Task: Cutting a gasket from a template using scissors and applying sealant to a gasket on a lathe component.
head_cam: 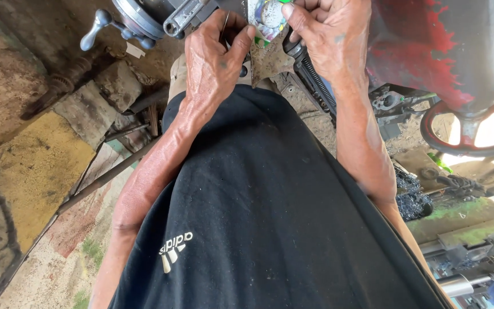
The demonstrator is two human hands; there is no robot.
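One head-worn camera looks steeply down the black shirt (pixel 270 217), close over a machine (pixel 430 51) and floor (pixel 35 166)

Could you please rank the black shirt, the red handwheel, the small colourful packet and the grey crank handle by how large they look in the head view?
1. Black shirt, by far the largest, though nearest the camera.
2. Red handwheel, partly cut off at the edge.
3. Grey crank handle and small colourful packet look alike; the packet is partly covered by the hands, so I won't rank them.

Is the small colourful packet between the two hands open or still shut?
Cannot tell. The left hand and right hand pinch the packet at the frame's top edge, hiding its ends.
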